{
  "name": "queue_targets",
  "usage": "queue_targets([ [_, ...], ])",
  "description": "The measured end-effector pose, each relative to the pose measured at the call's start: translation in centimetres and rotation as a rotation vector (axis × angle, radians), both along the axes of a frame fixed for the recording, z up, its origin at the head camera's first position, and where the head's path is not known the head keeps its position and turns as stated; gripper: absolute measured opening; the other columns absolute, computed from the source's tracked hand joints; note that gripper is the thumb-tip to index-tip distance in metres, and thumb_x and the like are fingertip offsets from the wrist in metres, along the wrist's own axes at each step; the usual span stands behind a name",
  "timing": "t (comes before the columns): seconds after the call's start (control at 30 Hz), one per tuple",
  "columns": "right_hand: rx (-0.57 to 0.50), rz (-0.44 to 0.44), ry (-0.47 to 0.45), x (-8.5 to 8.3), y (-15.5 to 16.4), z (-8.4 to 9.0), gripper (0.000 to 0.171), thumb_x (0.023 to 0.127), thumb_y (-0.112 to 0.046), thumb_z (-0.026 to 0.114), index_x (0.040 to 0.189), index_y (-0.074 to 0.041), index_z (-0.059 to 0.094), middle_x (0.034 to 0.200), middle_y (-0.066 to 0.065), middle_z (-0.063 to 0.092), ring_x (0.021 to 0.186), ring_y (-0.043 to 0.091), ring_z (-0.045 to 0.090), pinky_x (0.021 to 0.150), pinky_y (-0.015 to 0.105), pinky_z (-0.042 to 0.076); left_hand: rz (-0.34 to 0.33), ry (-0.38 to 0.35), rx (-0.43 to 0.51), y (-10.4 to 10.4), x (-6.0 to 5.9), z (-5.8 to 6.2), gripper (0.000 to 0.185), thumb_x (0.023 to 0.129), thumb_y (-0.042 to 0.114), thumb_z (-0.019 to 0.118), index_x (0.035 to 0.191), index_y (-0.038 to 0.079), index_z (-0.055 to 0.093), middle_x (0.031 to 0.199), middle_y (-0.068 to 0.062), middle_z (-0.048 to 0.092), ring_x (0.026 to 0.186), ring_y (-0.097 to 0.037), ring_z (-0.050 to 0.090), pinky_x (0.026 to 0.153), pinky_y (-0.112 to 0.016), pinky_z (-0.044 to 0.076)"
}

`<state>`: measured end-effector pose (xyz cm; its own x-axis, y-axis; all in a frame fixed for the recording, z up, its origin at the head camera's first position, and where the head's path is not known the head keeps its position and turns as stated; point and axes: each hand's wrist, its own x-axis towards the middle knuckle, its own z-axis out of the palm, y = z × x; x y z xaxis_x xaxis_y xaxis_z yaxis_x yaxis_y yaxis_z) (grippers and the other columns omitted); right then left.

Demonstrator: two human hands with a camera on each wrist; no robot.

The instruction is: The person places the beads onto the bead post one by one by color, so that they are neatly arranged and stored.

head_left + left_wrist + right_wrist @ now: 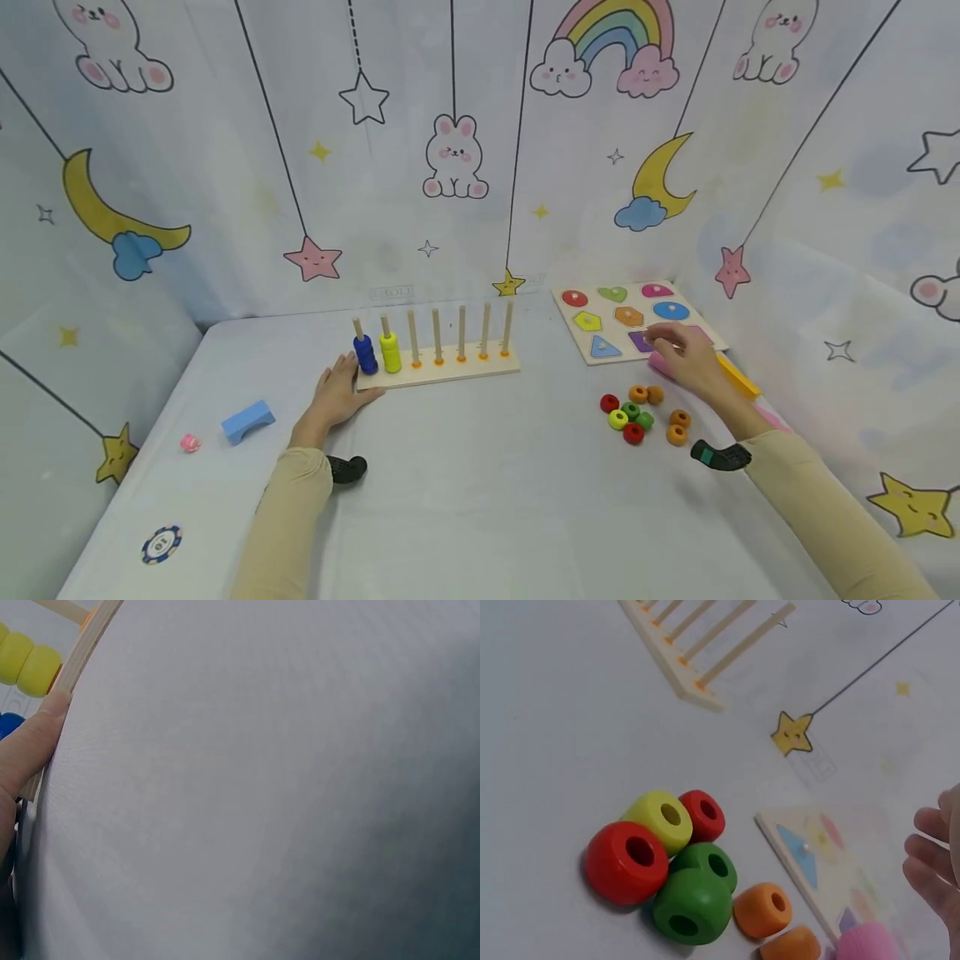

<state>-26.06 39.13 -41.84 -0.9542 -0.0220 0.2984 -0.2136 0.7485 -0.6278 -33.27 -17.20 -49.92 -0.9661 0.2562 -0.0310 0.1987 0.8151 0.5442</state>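
Note:
My left hand [337, 398] grips the left end of a wooden peg board [450, 369], thumb along the front edge, fingers at the side. Blue beads [365, 355] are stacked on the first peg and yellow-green beads [390, 353] on the second; the other pegs are bare. In the left wrist view the thumb [34, 746] touches the board's edge below the yellow beads. Over the front right of a wooden shape puzzle [592, 357] is my right hand [686, 358], fingers loosely bent. Nothing shows in its fingers in the right wrist view.
Loose red, green, yellow and orange beads [633, 433] lie right of centre, before the puzzle. A pink piece [866, 943] and a yellow block [738, 375] lie near the right forearm. At left are a blue arch block [248, 422], a small pink item [190, 443] and a poker chip [161, 545].

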Motion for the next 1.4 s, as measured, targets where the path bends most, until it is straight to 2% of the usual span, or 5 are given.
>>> queue_targets([
  [0.17,-0.019,-0.009,-0.022,1.3,1.0,-1.2,0.033,0.102,-0.022,0.041,0.128,-0.005,0.051,0.119,0.013,0.06,0.112,0.029,0.053,0.089,0.008,0.039,-0.004,-0.01,-0.007,0.1,0.0,0.1,0.091,0.089,0.044,0.062,0.146,-0.01,0.017,0.152,-0.028,0.011,0.141,-0.041,0.002,0.113,-0.053,-0.003],
  [0.3,-0.055,-0.01,-0.04,1.7,1.1,-1.8,0.033,0.103,-0.024,0.039,0.129,-0.007,0.05,0.118,0.012,0.061,0.11,0.029,0.056,0.083,0.003,0.038,-0.007,-0.022,-0.015,0.1,0.0,0.1,0.092,0.089,0.045,0.061,0.146,-0.011,0.015,0.152,-0.028,0.01,0.141,-0.041,0.001,0.113,-0.052,-0.004],
  [0.57,-0.068,0.119,-0.056,2.0,0.7,-2.4,0.03,0.097,-0.003,0.045,0.127,-0.003,0.051,0.116,0.016,0.062,0.106,0.031,0.06,0.085,0.011,0.046,-0.009,0.002,-0.003,-0.1,-0.3,0.0,0.091,0.089,0.042,0.062,0.146,-0.011,0.015,0.152,-0.03,0.01,0.14,-0.042,0.002,0.112,-0.054,-0.004],
  [0.87,0.098,0.271,-0.172,2.6,-1.3,-4.1,0.026,0.084,-0.02,0.073,0.107,-0.011,0.066,0.1,0.001,0.066,0.09,0.018,0.059,0.08,0.032,0.053,-0.016,-0.001,-0.008,0.0,-0.4,-0.1,0.091,0.09,0.043,0.062,0.146,-0.011,0.014,0.151,-0.03,0.01,0.14,-0.043,0.002,0.112,-0.054,-0.004],
  [1.4,0.168,0.29,-0.07,2.8,-2.6,-5.9,0.031,0.079,-0.017,0.078,0.108,-0.012,0.066,0.098,-0.005,0.066,0.091,0.015,0.06,0.084,0.038,0.053,0.0,0.005,-0.018,0.0,0.0,0.1,0.089,0.089,0.043,0.062,0.145,-0.011,0.017,0.152,-0.028,0.012,0.141,-0.041,0.003,0.113,-0.053,-0.003],
])
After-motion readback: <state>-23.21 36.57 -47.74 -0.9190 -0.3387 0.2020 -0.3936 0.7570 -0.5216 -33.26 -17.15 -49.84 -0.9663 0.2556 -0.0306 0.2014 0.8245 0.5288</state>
